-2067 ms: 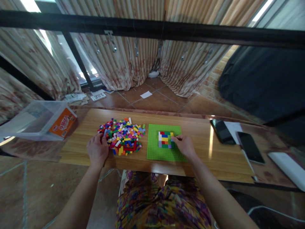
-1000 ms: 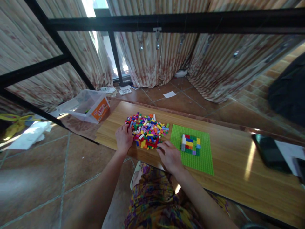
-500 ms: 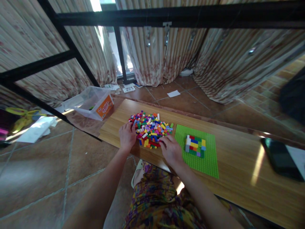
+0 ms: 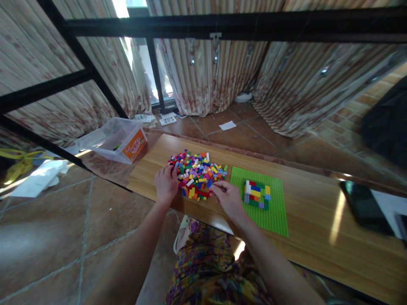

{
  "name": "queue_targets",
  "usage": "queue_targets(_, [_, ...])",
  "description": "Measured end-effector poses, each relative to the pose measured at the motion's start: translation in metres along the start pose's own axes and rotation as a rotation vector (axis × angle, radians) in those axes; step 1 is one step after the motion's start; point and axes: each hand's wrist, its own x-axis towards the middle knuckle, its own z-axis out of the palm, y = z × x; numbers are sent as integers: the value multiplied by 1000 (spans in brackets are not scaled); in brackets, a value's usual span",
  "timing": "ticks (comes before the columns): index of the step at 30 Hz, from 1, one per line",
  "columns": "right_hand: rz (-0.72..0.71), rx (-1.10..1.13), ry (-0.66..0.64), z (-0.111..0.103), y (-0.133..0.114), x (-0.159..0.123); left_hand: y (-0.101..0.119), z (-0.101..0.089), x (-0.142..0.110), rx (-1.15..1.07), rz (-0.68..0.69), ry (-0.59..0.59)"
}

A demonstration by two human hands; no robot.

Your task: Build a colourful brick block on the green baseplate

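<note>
A heap of small multicoloured building bricks (image 4: pixel 199 171) lies spread on the wooden bench top. At the heap's left edge rests my left hand (image 4: pixel 167 184), its fingers loosely bent and apart, touching the outer bricks, with no brick visibly held. My right hand (image 4: pixel 227 197) is at the heap's lower right, thumb and index finger pinched beside a blue brick; whatever is between the fingertips is too small to make out. To its right lies a green baseplate (image 4: pixel 276 212). A low brick structure (image 4: pixel 256 195) of white, red, blue, yellow and green pieces stands on it.
A clear plastic box (image 4: pixel 111 140) with an orange label stands left of the bench (image 4: pixel 308 203). A dark phone-like device (image 4: pixel 365 207) and white paper lie at the bench's right end. A black metal frame (image 4: pixel 203 27) crosses above, before curtains (image 4: pixel 219 80).
The view has shifted slightly, moving the scene a little left. My right hand's fingertips have pulled together into a pinch at the heap's edge. The left hand stays at the heap.
</note>
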Motion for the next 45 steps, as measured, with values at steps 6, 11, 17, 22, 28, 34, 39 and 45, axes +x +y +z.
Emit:
queue_targets(6, [146, 244, 101, -1, 0, -5, -2, 1, 2, 1, 10, 9])
queue_targets(11, [99, 66, 126, -3, 8, -5, -1, 0, 3, 19, 15, -1])
queue_targets(17, [-18, -93, 93, -5, 11, -4, -1, -1, 2, 32, 23, 7])
queue_targets(22, [60, 235, 98, -9, 6, -10, -2, 0, 3, 30, 32, 6])
queue_targets(28, [27, 188, 138, -40, 8, -33, -2, -1, 4, 24, 40, 1])
queue_targets(34, [-5, -83, 315, -104, 26, -53, -2, -1, 5, 8, 52, 1])
queue_targets(39, [-96, -439, 386, -144, 24, -42, -2, 0, 5, 27, 34, 2])
queue_targets(45, [-304, -857, 216, -149, 18, -25, -2, 0, 5, 18, 45, 14])
